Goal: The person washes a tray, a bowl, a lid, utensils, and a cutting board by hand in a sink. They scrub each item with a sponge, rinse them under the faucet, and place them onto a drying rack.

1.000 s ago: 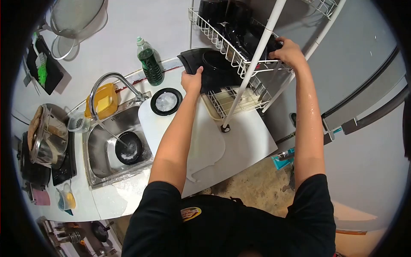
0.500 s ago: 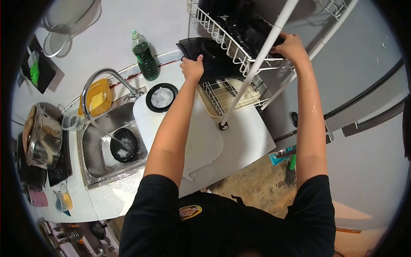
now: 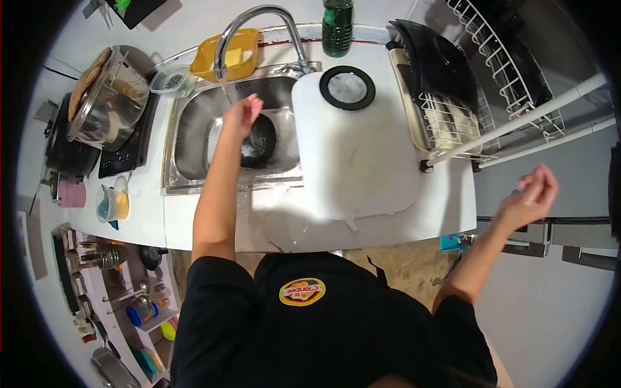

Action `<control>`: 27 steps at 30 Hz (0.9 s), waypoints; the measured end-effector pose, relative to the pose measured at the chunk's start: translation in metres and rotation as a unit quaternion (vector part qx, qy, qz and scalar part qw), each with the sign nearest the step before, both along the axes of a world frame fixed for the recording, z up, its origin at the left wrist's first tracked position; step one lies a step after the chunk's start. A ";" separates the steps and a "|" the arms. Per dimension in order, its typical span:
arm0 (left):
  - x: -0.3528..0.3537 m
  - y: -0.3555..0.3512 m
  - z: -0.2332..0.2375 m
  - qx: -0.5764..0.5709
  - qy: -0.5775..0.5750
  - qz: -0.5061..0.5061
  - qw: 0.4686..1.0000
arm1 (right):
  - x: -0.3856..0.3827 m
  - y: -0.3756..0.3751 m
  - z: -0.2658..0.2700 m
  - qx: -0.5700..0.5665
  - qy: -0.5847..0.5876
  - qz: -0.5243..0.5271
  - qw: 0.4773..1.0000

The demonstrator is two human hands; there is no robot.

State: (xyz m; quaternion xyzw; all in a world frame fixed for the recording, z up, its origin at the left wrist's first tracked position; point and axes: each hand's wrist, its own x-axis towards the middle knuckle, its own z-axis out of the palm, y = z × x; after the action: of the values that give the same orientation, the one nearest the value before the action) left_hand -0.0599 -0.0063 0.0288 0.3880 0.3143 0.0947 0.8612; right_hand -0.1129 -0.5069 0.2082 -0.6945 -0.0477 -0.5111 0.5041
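My left hand [image 3: 242, 116] is over the sink [image 3: 194, 139], close to the thin water stream under the curved faucet [image 3: 262, 11]. Its fingers are stretched out, with nothing visible in them. Beneath it, partly hidden by the wrist, a round black dish [image 3: 264, 139] with suds lies in the basin. My right hand [image 3: 532, 199] hangs in the air at the right, below the dish rack [image 3: 517, 123], fingers loosely spread and holding nothing. On the white cutting board [image 3: 362, 161] rests a round black-rimmed piece [image 3: 348, 88] with a soapy centre.
A large black piece [image 3: 440, 58] leans on the rack's lower level; dark items fill the upper basket. A green soap bottle [image 3: 337, 29] and yellow basin [image 3: 242, 57] with a sponge stand behind the sink. At left are a steel pot [image 3: 116, 97] and plastic cups.
My left hand let go of the large black piece at the rack and moved left over the sink. My right hand left the upper basket and came down. The view turned left.
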 end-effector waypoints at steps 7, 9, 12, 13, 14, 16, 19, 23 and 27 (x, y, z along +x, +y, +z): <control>-0.015 0.023 -0.075 0.703 0.113 -0.444 0.544 | -0.001 0.199 -0.086 -0.065 0.182 0.217 0.957; -0.031 0.009 -0.112 0.737 0.132 -0.498 0.438 | 0.003 0.269 -0.106 -0.012 0.253 0.326 0.911; -0.012 0.011 -0.137 0.661 0.137 -0.633 0.379 | 0.021 0.353 -0.123 0.105 0.417 0.462 0.776; -0.008 0.016 -0.147 0.626 0.137 -0.672 0.372 | 0.027 0.376 -0.128 0.148 0.460 0.487 0.727; -0.008 0.022 -0.159 0.638 0.070 -0.672 0.369 | 0.033 0.395 -0.133 0.142 0.466 0.486 0.725; -0.011 0.036 -0.166 0.660 -0.070 -0.640 0.387 | 0.044 0.430 -0.148 0.086 0.459 0.456 0.758; -0.016 0.060 -0.131 0.676 -0.304 -0.493 0.455 | 0.063 0.473 -0.162 -0.035 0.436 0.367 0.821; -0.009 0.082 -0.044 0.502 -0.162 -0.562 0.637 | 0.084 0.489 -0.176 -0.147 0.461 0.205 0.851; -0.026 0.076 0.021 0.588 -0.199 -0.484 0.616 | 0.063 0.456 -0.172 0.030 0.586 0.105 0.803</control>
State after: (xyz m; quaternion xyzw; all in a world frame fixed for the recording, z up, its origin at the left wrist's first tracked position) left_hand -0.0858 0.0694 0.0493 0.8787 -0.2217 -0.0967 0.4115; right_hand -0.0497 -0.0508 0.0361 -0.8368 0.1995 0.0487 0.5075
